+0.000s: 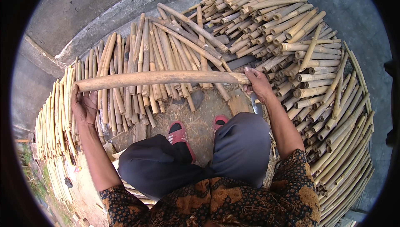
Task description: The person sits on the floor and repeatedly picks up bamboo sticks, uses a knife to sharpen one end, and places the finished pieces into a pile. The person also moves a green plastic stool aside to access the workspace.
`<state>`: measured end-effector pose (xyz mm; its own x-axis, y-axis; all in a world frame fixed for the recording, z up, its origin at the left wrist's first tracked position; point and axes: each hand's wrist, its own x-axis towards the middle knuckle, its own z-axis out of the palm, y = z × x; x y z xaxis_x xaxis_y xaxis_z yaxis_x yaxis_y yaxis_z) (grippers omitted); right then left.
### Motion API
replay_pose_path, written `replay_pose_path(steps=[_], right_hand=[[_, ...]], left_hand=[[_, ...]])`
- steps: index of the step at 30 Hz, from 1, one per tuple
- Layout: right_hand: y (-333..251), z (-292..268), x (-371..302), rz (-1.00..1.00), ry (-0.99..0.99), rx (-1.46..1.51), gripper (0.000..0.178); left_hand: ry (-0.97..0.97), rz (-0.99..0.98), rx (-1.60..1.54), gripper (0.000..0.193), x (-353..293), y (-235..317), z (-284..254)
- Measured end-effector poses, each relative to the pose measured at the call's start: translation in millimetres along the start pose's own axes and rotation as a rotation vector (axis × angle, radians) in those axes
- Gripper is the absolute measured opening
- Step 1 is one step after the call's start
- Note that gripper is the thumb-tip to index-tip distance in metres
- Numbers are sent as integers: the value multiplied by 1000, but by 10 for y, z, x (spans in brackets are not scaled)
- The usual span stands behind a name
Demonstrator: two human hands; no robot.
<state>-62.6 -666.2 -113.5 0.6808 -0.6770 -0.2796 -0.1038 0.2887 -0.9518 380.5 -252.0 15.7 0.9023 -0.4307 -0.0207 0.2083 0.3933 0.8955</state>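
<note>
A thick tan bamboo pole [162, 78] spans the view crosswise above my knees, held by its two ends. My left hand [85, 105] supports the left end, thumb up against its tip and the palm turned upward below. At the opposite end, my right hand [256, 83] grips the pole with the thumb on top and fingers underneath. Just below the right hand, a narrow grey blade-like piece [256, 105] shows; whether that hand also holds it, I cannot tell.
Bamboo poles lean in a row [146, 56] against the wall ahead. A tall stack of cut bamboo [308, 77] fills the right side, and more poles [58, 114] stand at the left. Wood blocks [239, 102] lie near my pink sandals [180, 137] on littered ground.
</note>
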Motion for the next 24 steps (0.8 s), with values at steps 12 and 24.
replay_pose_path(steps=[12,24], right_hand=[[-174,642,58,182,-296,-12,50],[604,312,162,201,-406,-799,51]], left_hand=[[-370,-31,-64,75,-531,-851,756],[853,369,-28,43,-1221,-979,-1456]])
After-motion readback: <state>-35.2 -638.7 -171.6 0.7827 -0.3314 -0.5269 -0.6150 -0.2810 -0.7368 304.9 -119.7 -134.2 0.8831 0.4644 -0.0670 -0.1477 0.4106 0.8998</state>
